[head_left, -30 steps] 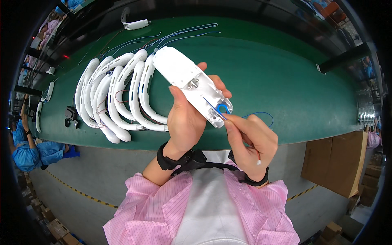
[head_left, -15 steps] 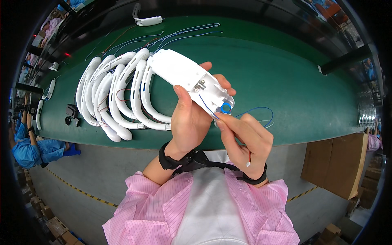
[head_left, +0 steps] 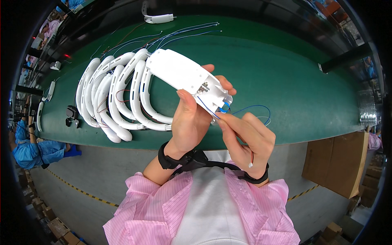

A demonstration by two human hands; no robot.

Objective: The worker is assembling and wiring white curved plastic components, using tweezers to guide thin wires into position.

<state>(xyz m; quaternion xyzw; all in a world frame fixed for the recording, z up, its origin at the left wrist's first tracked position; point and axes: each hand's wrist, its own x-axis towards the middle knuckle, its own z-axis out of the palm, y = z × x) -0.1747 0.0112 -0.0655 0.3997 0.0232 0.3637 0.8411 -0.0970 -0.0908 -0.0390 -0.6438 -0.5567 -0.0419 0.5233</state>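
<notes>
My left hand (head_left: 190,119) is closed around a long white plastic housing (head_left: 173,68), which is tilted with its open end toward my right hand. A metal spring-like hinge piece (head_left: 204,87) shows in that housing. Close to the open end sits a blue loop (head_left: 224,108). Thumb and forefinger of my right hand (head_left: 251,136) pinch a thin blue wire (head_left: 207,107) at the housing's lower edge. Out of the same hand hangs a red and black lead with a small white connector (head_left: 250,165). A further length of blue wire (head_left: 261,107) arcs over the table to the right.
Several curved white plastic parts (head_left: 136,90) with thin wires lie side by side on the green table (head_left: 277,81). Small black pieces (head_left: 72,115) lie to their left. Another white part (head_left: 160,18) is at the back. A cardboard box (head_left: 335,163) stands right; a person in blue (head_left: 30,143) is left.
The housing has shifted slightly left in my hand, and the blue loop looks narrower. The white part at the back has moved right. My right hand keeps its pinch on the wire.
</notes>
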